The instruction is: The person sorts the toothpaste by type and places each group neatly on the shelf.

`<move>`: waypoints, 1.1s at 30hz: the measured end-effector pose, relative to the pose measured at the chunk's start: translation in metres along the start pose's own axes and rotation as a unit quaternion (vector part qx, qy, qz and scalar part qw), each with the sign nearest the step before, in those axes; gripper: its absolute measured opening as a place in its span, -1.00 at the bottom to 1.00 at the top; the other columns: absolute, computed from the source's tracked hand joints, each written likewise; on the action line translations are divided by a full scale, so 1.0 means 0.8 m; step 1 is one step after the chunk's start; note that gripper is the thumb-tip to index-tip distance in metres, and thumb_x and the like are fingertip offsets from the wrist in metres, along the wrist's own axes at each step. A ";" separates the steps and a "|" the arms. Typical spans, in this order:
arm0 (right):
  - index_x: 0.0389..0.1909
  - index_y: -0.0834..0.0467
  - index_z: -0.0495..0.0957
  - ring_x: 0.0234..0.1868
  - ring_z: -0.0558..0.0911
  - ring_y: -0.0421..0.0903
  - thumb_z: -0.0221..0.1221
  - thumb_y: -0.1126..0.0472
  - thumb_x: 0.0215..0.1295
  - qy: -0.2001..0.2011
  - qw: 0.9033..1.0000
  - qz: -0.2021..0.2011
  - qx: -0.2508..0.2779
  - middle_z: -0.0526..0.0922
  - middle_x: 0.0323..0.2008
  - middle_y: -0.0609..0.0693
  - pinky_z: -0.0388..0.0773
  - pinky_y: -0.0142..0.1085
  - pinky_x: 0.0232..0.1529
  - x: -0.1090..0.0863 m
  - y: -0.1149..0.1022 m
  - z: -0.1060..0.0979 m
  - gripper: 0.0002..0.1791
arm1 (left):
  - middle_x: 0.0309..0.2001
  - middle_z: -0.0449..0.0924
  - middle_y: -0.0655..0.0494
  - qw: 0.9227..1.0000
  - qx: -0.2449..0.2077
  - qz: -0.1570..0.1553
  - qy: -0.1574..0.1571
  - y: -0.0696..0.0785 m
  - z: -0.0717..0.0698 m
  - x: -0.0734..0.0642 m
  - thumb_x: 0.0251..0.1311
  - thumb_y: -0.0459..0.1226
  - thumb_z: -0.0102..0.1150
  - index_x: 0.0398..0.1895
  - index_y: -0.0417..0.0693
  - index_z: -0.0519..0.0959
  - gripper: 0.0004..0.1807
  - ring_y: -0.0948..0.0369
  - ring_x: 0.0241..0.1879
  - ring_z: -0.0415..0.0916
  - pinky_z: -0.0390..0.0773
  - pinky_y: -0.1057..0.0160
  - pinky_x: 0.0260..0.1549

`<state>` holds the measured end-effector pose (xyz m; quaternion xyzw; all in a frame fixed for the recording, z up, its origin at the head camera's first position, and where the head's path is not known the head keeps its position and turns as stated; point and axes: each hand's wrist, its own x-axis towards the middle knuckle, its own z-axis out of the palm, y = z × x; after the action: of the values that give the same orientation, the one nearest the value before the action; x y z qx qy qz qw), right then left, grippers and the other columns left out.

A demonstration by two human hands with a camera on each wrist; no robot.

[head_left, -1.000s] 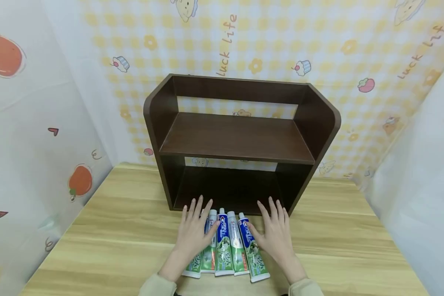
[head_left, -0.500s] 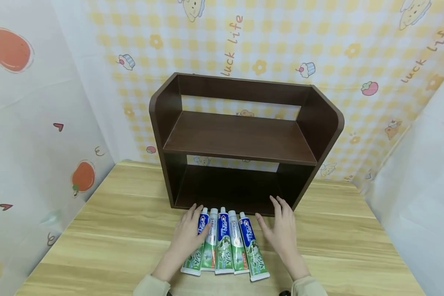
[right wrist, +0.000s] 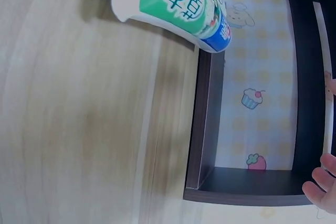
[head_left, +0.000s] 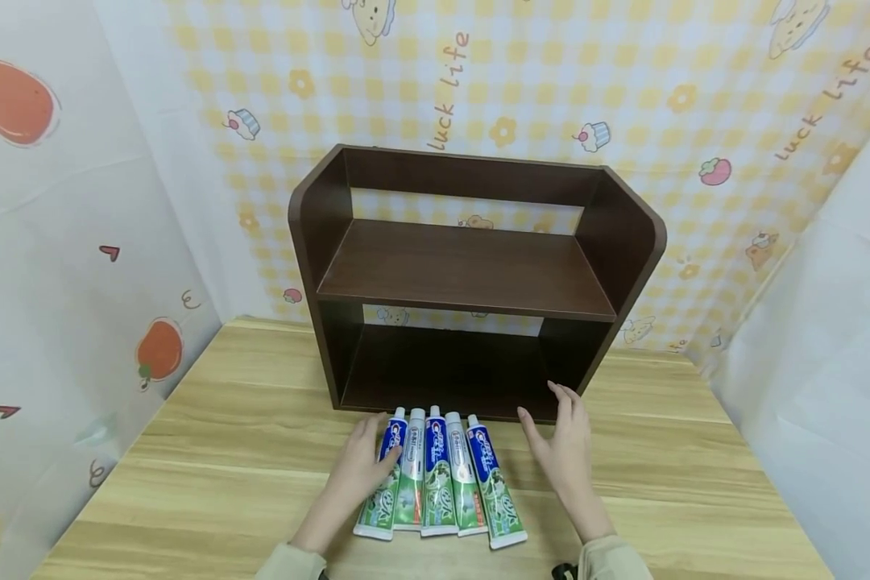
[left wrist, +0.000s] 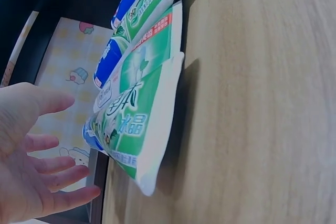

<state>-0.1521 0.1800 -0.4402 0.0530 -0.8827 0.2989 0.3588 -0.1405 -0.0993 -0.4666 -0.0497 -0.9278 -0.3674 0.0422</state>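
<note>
Plainly, both hands are empty, reaching toward the shelf (head_left: pixel 466 270) from its front side, with each forearm slanting outward back to a pale sleeve (head_left: pixel 616 560). The left hand (head_left: pixel 358 466) is before the shelf's left end, beside the leftmost tube (head_left: pixel 380 495); its thumb stands well away from loosely spread, slightly bent fingers that point toward the shelf. In the head view that thumb overlaps the tube, but the left wrist view shows it apart from the packaging. The right hand (head_left: pixel 564 443) is at the shelf's right end, fingertips by the front edge, thumb parted from gently curved fingers; it grips nothing and is clear of the tubes. Five toothpaste tubes (head_left: pixel 437 483) lie on the wooden table (head_left: pixel 210 467) directly in front of the shelf, side by side in a slight fan, caps toward its front edge and flat ends away from it.
</note>
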 end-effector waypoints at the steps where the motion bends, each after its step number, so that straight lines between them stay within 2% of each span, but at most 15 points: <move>1: 0.10 0.34 0.33 0.03 0.39 0.26 0.35 0.17 -0.05 0.000 1.000 0.005 0.002 0.38 0.02 0.35 0.33 0.07 0.05 0.001 0.001 -0.001 -0.32 | 0.17 0.35 -0.24 1.000 -0.003 -0.005 -0.003 -0.001 0.000 0.000 0.09 -0.19 0.19 0.23 -0.26 0.26 -0.35 -0.16 0.13 0.36 0.42 -0.14 0.07; 13: 0.09 0.32 0.34 0.07 0.36 0.27 0.32 0.18 0.00 0.007 0.997 0.072 0.036 0.37 0.03 0.38 0.31 0.07 0.08 0.011 0.007 -0.013 -0.37 | 0.14 0.34 -0.32 0.998 -0.042 -0.020 -0.032 -0.001 -0.004 -0.006 0.00 -0.30 0.24 0.21 -0.32 0.25 -0.33 -0.23 0.12 0.33 0.38 -0.19 0.08; 17: 0.10 0.31 0.32 0.09 0.34 0.27 0.31 0.18 0.02 0.005 0.994 0.098 0.039 0.34 0.03 0.37 0.30 0.09 0.09 0.013 0.010 -0.018 -0.37 | 0.07 0.39 -0.34 0.998 -0.053 -0.018 -0.040 -0.004 -0.003 -0.007 -0.05 -0.31 0.29 0.16 -0.38 0.27 -0.32 -0.18 0.02 0.41 0.48 -0.10 0.00; 22: 0.10 0.33 0.31 0.07 0.33 0.27 0.31 0.20 0.02 0.020 0.993 0.106 0.039 0.33 0.00 0.38 0.30 0.08 0.08 0.018 0.018 -0.021 -0.36 | 0.05 0.41 -0.33 0.995 -0.079 -0.029 -0.057 -0.008 0.000 -0.005 -0.09 -0.33 0.32 0.16 -0.39 0.28 -0.29 -0.09 -0.09 0.50 0.60 0.08 -0.13; 28: 0.10 0.35 0.30 0.08 0.33 0.27 0.31 0.19 0.02 0.020 0.991 0.127 0.040 0.31 0.03 0.39 0.30 0.10 0.09 0.023 0.024 -0.025 -0.36 | -0.01 0.47 -0.30 0.993 -0.088 -0.038 -0.062 -0.011 0.002 -0.005 -0.10 -0.33 0.32 0.16 -0.41 0.27 -0.28 -0.08 -0.08 0.50 0.58 0.06 -0.10; 33: 0.11 0.36 0.28 0.06 0.33 0.25 0.30 0.19 0.03 0.020 0.991 0.130 0.036 0.31 0.02 0.39 0.33 0.08 0.06 0.025 0.028 -0.026 -0.35 | -0.08 0.51 -0.23 0.993 -0.094 -0.044 -0.061 -0.014 0.004 -0.003 -0.11 -0.32 0.34 0.15 -0.41 0.29 -0.29 -0.02 -0.12 0.50 0.57 0.08 -0.10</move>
<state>-0.1612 0.2125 -0.4264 -0.0548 -0.8634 0.3758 0.3322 -0.1398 -0.1055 -0.4764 -0.0350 -0.8913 -0.4507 -0.0358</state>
